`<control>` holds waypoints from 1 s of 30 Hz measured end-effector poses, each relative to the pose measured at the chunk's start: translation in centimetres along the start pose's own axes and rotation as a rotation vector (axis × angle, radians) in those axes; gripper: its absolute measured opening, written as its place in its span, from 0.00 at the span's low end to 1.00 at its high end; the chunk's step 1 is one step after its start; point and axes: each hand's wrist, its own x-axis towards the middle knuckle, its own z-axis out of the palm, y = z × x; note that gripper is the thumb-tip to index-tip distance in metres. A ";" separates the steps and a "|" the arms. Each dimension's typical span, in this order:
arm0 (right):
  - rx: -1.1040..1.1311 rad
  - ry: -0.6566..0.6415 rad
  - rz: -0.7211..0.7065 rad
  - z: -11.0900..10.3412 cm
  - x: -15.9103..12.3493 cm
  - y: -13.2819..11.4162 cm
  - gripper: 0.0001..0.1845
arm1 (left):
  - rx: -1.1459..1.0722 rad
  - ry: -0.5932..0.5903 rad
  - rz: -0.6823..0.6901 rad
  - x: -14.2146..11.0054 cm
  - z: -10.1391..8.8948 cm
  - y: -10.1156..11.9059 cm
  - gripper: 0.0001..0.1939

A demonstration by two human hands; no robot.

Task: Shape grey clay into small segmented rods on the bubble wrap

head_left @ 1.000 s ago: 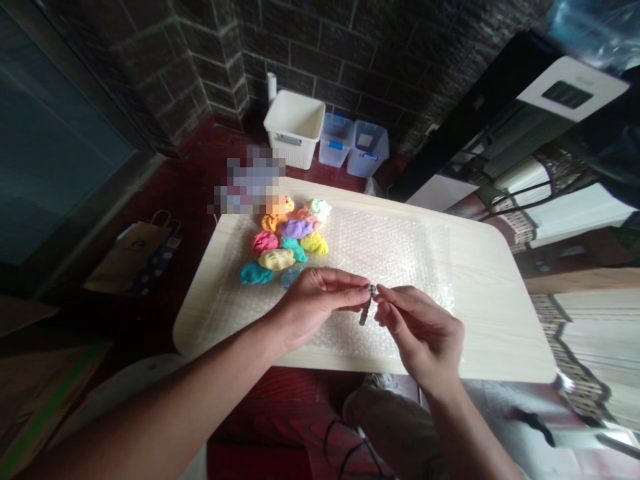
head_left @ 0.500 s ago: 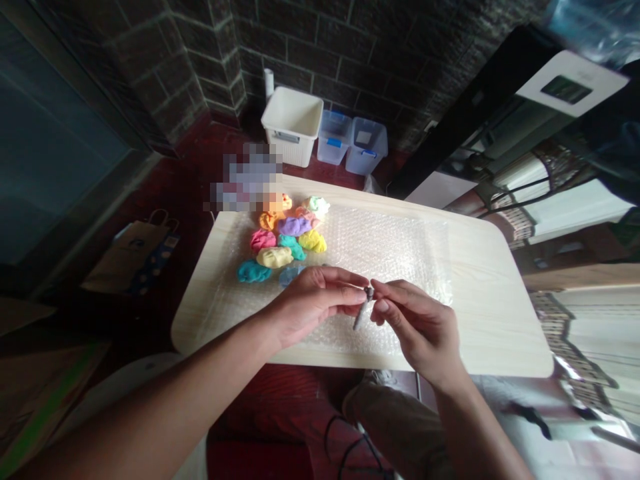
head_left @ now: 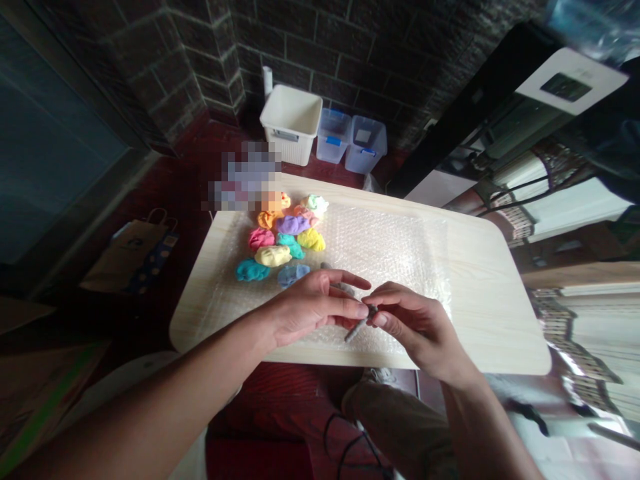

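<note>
Centre of frame: small grey piece point(head_left: 356, 329) pinched between fingertips of left hand point(head_left: 313, 305) and right hand point(head_left: 417, 327) | bubble wrap point(head_left: 395, 243) beneath

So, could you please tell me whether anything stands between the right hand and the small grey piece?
Nothing visible does: the right hand has its fingertips at the upper end of the small grey piece, with the left hand holding from the other side.

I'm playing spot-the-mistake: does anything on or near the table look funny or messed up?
Yes, a blocky blur covers the far left corner of the table, hiding what's there. The colourful lumps sit close together, and I see nothing spilled or broken.
</note>
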 end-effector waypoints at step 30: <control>0.107 0.207 0.024 0.6 0.1 0.8 0.13 | -0.053 0.125 0.092 0.6 0.1 -0.5 0.21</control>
